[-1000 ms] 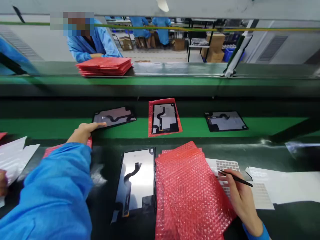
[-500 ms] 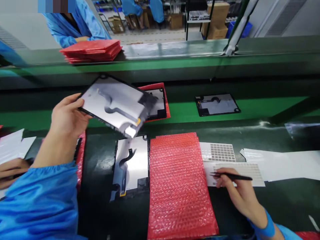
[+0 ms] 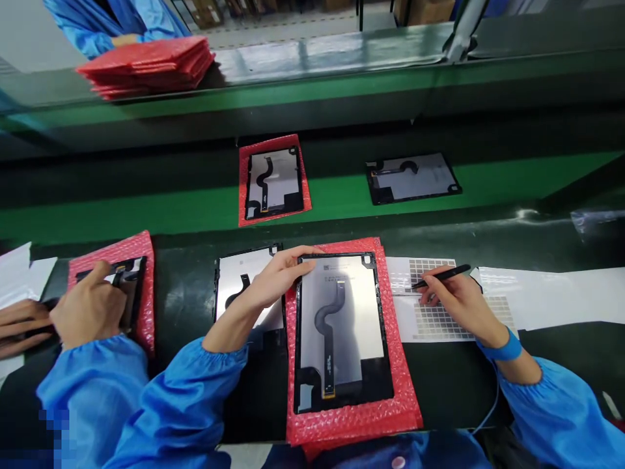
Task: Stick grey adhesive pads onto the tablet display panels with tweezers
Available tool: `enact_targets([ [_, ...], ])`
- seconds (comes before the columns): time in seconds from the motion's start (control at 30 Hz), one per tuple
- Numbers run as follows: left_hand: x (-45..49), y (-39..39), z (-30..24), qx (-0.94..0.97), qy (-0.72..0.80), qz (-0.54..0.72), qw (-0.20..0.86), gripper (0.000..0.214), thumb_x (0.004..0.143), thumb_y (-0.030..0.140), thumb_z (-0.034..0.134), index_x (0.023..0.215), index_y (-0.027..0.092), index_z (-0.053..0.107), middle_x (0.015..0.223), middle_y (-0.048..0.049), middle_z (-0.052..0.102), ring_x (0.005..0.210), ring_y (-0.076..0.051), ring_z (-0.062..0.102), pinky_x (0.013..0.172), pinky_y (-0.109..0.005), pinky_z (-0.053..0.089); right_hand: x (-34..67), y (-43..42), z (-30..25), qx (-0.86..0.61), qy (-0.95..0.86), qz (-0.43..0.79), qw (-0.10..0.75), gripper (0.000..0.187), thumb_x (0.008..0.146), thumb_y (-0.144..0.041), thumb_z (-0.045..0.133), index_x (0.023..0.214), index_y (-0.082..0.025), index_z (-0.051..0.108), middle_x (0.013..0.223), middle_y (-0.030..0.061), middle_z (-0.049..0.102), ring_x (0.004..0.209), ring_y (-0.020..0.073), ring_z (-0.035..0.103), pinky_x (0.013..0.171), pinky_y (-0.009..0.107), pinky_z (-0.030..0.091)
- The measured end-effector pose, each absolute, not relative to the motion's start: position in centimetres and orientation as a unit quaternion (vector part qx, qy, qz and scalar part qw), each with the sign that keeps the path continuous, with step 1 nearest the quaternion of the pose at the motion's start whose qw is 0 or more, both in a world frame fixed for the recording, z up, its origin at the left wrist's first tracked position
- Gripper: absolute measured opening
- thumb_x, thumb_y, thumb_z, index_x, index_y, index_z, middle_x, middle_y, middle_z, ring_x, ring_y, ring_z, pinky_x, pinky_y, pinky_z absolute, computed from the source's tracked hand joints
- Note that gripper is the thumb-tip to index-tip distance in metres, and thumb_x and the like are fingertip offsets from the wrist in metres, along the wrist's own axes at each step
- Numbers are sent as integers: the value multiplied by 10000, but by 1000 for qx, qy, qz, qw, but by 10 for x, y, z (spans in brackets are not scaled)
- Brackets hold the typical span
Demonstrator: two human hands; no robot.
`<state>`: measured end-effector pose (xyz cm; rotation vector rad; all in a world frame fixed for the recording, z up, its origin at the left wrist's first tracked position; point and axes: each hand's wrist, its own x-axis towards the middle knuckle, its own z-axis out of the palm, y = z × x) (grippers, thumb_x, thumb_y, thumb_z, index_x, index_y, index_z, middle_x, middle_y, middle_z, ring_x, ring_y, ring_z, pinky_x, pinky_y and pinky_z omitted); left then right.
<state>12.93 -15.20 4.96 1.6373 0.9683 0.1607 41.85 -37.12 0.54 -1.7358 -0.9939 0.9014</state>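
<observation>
A flat display panel (image 3: 371, 299) with a dark, curving ribbon cable lies face-on over a red bubble-wrap stack (image 3: 403, 384), its upper left corner pinched in the worker's left hand (image 3: 268, 280), thumb on the face; whether the panel rests fully on the wrap cannot be told. Just right of the stack, the worker's right hand (image 3: 456, 299) grips black tweezers (image 3: 449, 272), tips over gridded label sheets (image 3: 459, 319); contact there is unclear. A blue wristband (image 3: 508, 348) circles that wrist. Immediately left of the stack, partly behind the left forearm, lies a second panel (image 3: 234, 268). Farther left of the stack, a co-worker's hand (image 3: 90, 309) is on another panel atop red wrap (image 3: 148, 273). Beyond the stack, on a green strip (image 3: 336, 195), sit a wrapped-backed panel (image 3: 286, 176) to its left and a bare panel (image 3: 434, 176) to its right; farthest off, to the left, red pouches (image 3: 146, 62) are piled before a blue-clad person (image 3: 166, 19).
</observation>
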Motion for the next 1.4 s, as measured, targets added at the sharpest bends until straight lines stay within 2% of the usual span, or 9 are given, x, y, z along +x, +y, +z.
enact_targets([
  [0.1,125,-158,47,761,426,93,480,443,948,467,632,1232,145,744,684,6,589,525,-119,426,504,-250,306,421,-373,4,-714,-398,364,446,540,895,-760,684,811,-227,695,651,50,744,576,216,722,571,319,604],
  [0.17,125,-165,50,829,424,154,331,381,969,434,608,1160,154,781,1015,-91,713,679,-155,588,623,-290,452,422,-374,3,-716,-398,366,441,538,905,-758,675,838,-225,702,663,47,745,584,211,718,584,317,607],
  [0.27,127,-184,57,871,405,232,154,350,997,383,606,1164,123,771,1314,-172,653,990,-247,700,803,-361,549,423,-377,0,-719,-396,377,429,530,929,-746,654,905,-220,709,678,40,745,610,204,725,594,303,610],
  [0.47,138,-250,57,928,252,207,180,232,1061,271,556,1175,125,695,927,-51,710,713,-166,687,564,-276,540,424,-379,-6,-727,-368,390,429,530,920,-723,692,936,-194,716,774,78,783,625,191,737,563,277,613],
  [0.63,147,-286,45,960,230,109,116,367,1019,297,574,1309,76,617,1049,-115,711,830,-273,718,584,-384,609,421,-377,-1,-724,-314,396,469,549,857,-737,758,909,-192,707,719,71,775,565,182,727,492,254,593],
  [0.77,151,-290,43,968,227,42,95,483,979,326,641,1390,78,588,1085,-121,698,850,-290,707,573,-391,608,421,-374,7,-701,-293,409,505,484,874,-674,788,897,-199,702,673,54,767,537,168,721,476,230,581],
  [0.93,153,-287,50,973,207,-25,96,508,1034,337,543,1458,57,552,1117,-137,680,879,-282,696,605,-389,622,410,-365,16,-649,-307,427,550,396,922,-596,783,903,-208,705,660,31,765,517,168,724,487,245,605],
  [1.17,156,-290,47,985,163,-24,56,530,952,95,542,1479,56,501,1031,-113,644,914,-273,681,695,-379,617,376,-347,15,-595,-311,500,547,375,965,-588,729,921,-219,680,676,24,763,556,213,759,546,327,660],
  [1.4,152,-291,41,986,155,-4,64,551,929,77,511,1479,72,491,1015,-111,635,887,-271,672,646,-365,589,366,-346,12,-579,-314,523,542,335,997,-544,709,939,-214,696,716,31,772,583,201,764,576,325,670],
])
